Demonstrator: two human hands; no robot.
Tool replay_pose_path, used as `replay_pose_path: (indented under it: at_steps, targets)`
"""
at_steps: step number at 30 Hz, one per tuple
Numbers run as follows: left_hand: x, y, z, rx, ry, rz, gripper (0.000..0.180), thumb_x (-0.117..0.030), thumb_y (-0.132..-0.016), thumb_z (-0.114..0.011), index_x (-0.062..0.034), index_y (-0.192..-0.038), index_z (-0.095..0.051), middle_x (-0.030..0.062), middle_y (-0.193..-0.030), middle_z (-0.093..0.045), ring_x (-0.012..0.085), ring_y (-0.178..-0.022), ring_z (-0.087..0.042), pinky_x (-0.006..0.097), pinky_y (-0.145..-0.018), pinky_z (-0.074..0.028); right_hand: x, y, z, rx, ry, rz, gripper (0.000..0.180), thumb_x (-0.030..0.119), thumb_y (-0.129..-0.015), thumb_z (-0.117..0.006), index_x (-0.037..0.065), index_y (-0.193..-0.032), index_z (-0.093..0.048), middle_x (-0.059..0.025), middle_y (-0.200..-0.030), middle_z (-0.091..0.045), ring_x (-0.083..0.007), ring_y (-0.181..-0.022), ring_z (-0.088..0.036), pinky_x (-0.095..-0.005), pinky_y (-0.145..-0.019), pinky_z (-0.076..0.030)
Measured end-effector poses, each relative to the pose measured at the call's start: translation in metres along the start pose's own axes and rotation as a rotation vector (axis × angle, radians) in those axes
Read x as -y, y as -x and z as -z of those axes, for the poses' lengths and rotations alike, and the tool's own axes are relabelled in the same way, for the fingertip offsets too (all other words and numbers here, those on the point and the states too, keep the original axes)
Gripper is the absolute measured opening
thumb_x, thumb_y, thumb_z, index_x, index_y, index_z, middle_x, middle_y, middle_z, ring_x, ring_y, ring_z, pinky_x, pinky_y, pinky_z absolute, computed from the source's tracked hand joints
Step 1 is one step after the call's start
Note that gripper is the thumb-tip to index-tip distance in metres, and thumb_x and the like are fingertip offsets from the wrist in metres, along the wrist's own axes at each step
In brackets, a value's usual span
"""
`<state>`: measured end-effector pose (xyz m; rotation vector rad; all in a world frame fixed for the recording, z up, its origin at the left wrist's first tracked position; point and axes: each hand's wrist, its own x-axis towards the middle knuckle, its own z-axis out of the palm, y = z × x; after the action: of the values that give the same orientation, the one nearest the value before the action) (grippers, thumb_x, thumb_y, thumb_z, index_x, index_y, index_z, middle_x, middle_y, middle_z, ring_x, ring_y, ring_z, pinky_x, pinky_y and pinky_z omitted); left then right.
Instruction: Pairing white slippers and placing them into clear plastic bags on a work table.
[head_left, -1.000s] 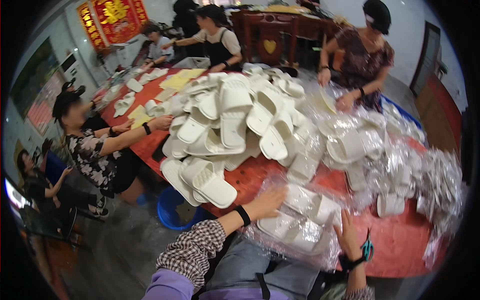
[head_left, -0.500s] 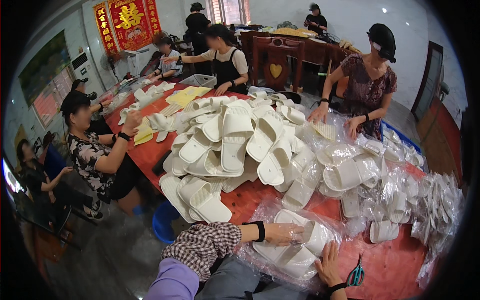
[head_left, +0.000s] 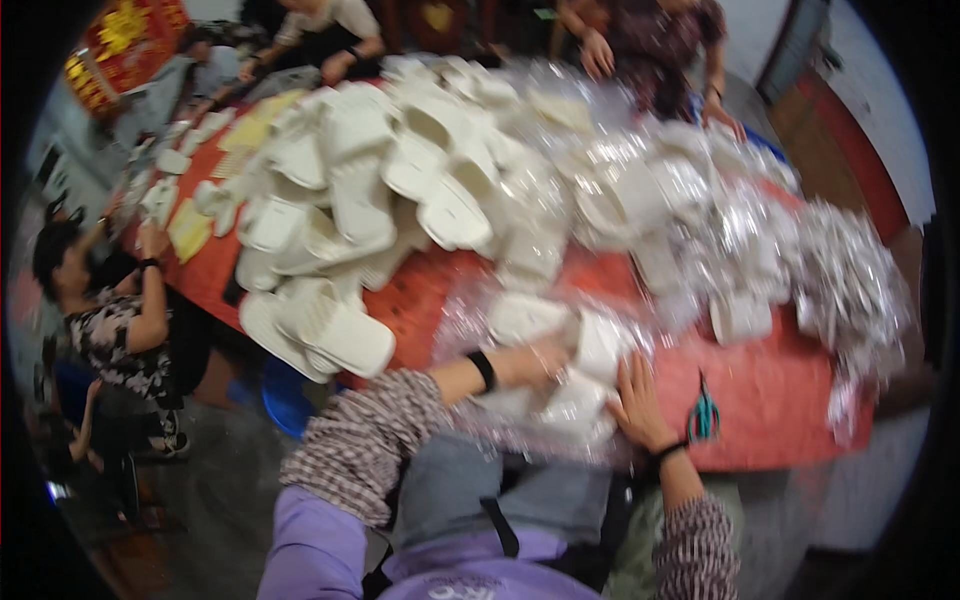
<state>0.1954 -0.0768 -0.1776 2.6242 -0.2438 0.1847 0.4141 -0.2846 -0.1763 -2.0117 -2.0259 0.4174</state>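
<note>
At abt 4 o'clock frm centre, white slippers in clear film: L hand over them, can't tell grip, R hand spread, nothing clasped; prob. mid-bagging, next calls f/ tucking film.

Matt, rubbery-looking slippers are piled at eleven o'clock. Glossy, crinkled plastic film is seen at two, and wrinkled sleeve cloth at seven.

gold character on red wall hanging, blurred, pale lettering on purple shirt, partly cut off
</note>
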Motion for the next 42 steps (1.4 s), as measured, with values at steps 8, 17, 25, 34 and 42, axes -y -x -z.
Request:
replay_pose_path:
  at_steps: [8,17,25,34,42]
  targets:
    - [-0.007,0.071,0.019,-0.255,-0.042,0.276,0.008,0.003,-0.068,-0.055,-0.0019,-0.072,-0.059,0.0138,-0.087,-0.061,0.0322,-0.096,-0.057,0.048,-0.109,-0.034,0.007,0.000,-0.002,-0.020,0.094,-0.011,0.096,0.064,-0.084,-0.055,0.005,-0.152,-0.021,-0.0292,-0.155,-0.011,-0.0431,-0.144,-0.011,-0.0494,-0.117,-0.014]
    - [-0.110,0.120,0.096,-0.681,-0.033,0.602,0.038,0.010,-0.070,-0.045,0.0011,-0.098,-0.069,0.0184,-0.108,-0.065,0.0354,-0.105,-0.060,0.038,-0.090,-0.046,0.001,0.014,-0.005,-0.059,0.091,-0.011,0.103,0.066,-0.080,-0.059,0.007,-0.153,-0.016,-0.0282,-0.156,-0.009,-0.0435,-0.145,-0.008,-0.0506,-0.117,-0.013]
    - [-0.215,0.157,0.170,-1.150,0.107,0.811,0.024,0.002,-0.095,-0.048,0.0055,-0.116,-0.059,0.0067,-0.109,-0.065,0.0122,-0.100,-0.058,0.027,-0.089,-0.045,-0.004,0.006,-0.006,-0.098,0.116,0.032,0.105,0.069,-0.079,-0.058,0.006,-0.152,-0.018,-0.0299,-0.155,-0.010,-0.0443,-0.145,-0.008,-0.0507,-0.117,-0.013]
    - [-0.262,-0.006,0.126,-0.802,-0.022,0.325,0.035,-0.007,-0.069,-0.062,0.0013,-0.103,-0.061,0.0237,-0.114,-0.054,0.0419,-0.109,-0.049,0.048,-0.097,-0.040,0.029,-0.016,-0.007,0.325,0.281,-0.032,0.092,0.054,-0.080,-0.062,0.004,-0.149,-0.026,-0.0294,-0.155,-0.015,-0.0453,-0.144,-0.011,-0.0517,-0.117,-0.012]
    - [-0.196,-0.091,0.012,-0.800,-0.125,0.684,0.022,-0.004,-0.073,-0.057,0.0049,-0.093,-0.058,0.0216,-0.101,-0.052,0.0363,-0.100,-0.049,0.046,-0.088,-0.043,-0.020,-0.026,-0.047,-0.014,-0.129,0.106,0.088,0.047,-0.080,-0.063,0.004,-0.148,-0.028,-0.0283,-0.155,-0.015,-0.0455,-0.144,-0.012,-0.0524,-0.117,-0.014]
